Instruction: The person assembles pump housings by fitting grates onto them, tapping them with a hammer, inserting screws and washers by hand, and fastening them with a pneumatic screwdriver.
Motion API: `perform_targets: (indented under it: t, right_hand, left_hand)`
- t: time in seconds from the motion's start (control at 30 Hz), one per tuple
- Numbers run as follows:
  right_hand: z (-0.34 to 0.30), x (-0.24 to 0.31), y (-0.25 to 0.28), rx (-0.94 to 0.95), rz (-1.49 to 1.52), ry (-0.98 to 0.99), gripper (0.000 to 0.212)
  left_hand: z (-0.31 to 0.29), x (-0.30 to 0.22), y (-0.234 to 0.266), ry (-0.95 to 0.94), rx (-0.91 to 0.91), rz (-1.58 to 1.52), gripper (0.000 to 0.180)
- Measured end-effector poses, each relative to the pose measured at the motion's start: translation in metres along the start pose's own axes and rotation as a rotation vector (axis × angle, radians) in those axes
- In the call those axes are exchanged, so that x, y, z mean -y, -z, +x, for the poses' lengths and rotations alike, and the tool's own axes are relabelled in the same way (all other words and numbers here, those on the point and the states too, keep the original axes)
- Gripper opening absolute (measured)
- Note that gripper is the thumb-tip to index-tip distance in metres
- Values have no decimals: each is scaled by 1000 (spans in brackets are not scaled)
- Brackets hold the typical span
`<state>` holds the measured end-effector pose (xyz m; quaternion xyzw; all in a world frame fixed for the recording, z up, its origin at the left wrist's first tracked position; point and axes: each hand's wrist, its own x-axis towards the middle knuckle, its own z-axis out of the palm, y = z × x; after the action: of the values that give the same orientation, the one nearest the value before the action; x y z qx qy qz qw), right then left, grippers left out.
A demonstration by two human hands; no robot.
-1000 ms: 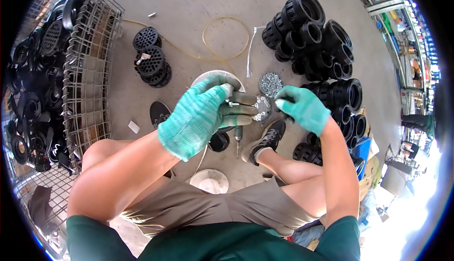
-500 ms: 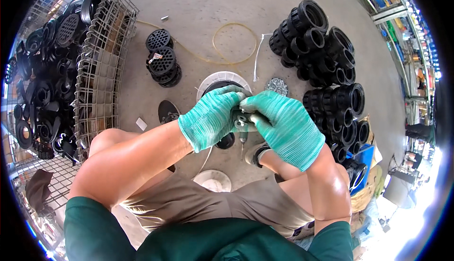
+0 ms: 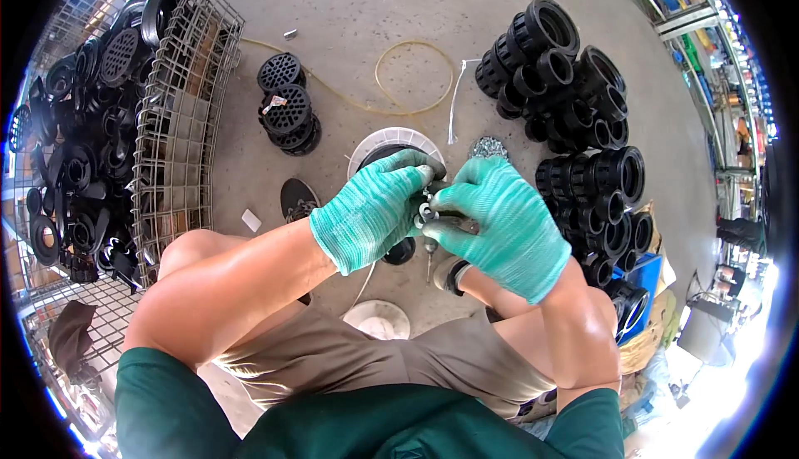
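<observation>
My left hand [image 3: 374, 208] and my right hand [image 3: 503, 224], both in green-and-white knit gloves with dark fingertips, meet in front of me. Small silvery metal fasteners [image 3: 427, 212] sit between their fingertips; whether they are bolts, nuts or washers is too small to tell. The left fingers are curled, with the thumb pressed at the upper end of the pieces. Thumb and forefinger of the right pinch at the lower ones. Below the hands, a white round tub [image 3: 384, 137] is partly covered by something black and round. A thin tool tip [image 3: 429, 263] points down beneath them.
A heap of small metal hardware [image 3: 488, 148] lies beyond my right hand. Black ribbed pipe fittings [image 3: 591, 172] are stacked at right, black grates [image 3: 288, 108] at left. A wire cage [image 3: 179, 126] holds black parts. A yellowish hose [image 3: 399, 113] loops across the floor.
My right fingertips have shifted from the left fingertips down onto the metal pieces, and the fingers have spread slightly. More of the silvery fasteners shows. My left hand has barely moved.
</observation>
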<state>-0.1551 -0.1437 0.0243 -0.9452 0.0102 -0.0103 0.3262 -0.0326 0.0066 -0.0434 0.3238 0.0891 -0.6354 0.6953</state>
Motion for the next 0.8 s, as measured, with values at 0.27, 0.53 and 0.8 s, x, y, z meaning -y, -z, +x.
perform_targets:
  t: [0.27,0.53,0.8]
  right_hand:
    - [1,-4,-15,-51,-109,52,21]
    - [0,11,-7,-153,418,-276,13]
    - [0,-4,-3,-160,894,-643,15]
  left_hand:
    - [-4,-2,-2,28,-17,42,18]
    - [-12,-5,-13,26,-15,227,32]
    - [-11,-9,0,-64,19,325,33]
